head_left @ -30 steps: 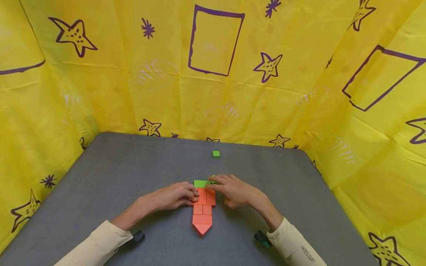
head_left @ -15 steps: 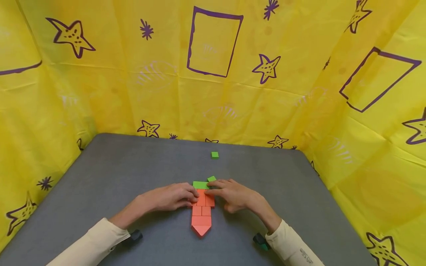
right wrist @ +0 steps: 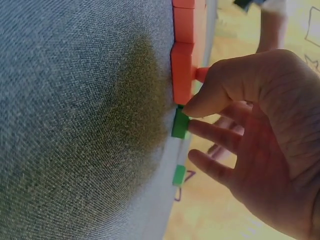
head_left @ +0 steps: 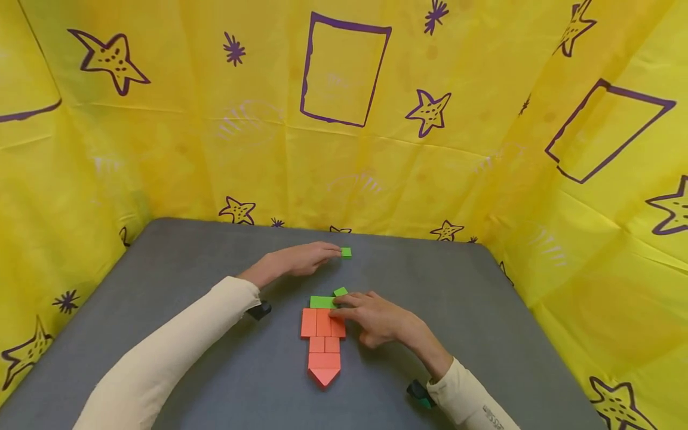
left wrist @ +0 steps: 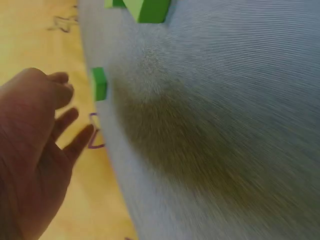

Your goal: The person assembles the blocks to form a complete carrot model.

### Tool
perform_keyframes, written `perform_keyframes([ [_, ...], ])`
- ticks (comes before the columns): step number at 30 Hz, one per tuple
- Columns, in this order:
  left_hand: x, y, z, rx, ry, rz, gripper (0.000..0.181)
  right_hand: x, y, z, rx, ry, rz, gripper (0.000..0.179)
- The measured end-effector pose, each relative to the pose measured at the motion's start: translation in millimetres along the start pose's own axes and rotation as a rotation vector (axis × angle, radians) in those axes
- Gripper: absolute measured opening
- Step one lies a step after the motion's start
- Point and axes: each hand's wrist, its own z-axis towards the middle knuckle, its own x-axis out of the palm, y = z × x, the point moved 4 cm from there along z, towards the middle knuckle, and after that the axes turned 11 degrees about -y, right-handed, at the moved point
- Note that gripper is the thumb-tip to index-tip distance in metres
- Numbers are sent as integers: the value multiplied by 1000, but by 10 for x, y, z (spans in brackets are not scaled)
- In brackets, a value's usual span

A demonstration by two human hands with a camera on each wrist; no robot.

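**Two hands at the block carrot**

A person sits at a gray table with yellow cloth walls all around it. The walls have purple stars and boxes drawn on them.

In the middle of the table lies a flat shape made of orange blocks. It is wide at the far end and comes to a point near the person. A flat green block lies touching the far end of the orange blocks. A smaller green piece sits tilted just beside it, on the right.

The right hand rests on the table at the right side of the shape. Its fingers are stretched out and a bit spread. The fingertips touch the place where the green block meets the orange blocks. The hand does not pinch or hold anything.

The left hand reaches far across the table. Its fingers are straight and loose. The fingertips are right next to a little green cube that sits alone near the far edge, well apart from the shape. In the left wrist view there is a small gap between the fingers and the cube, so the hand does not hold it.

Both arms wear cream sleeves. There are no boxes, bowls or trays on the table.
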Motion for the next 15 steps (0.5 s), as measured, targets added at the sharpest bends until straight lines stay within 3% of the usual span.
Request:
perform_keyframes([
  [3,110,109,156,-64,96,5,61,0,21,-1,-1,-6,4,76],
  [5,144,161,203,-88,109,28,58,3,36,10,-10,-11,8,75],
  [11,102,198,251,-38,-38,131,33,10,32,19,-14,-7,8,74],
  [15,120,169,271,-26,-32,108,39,-5,1,-12,0,-7,-2,74],
])
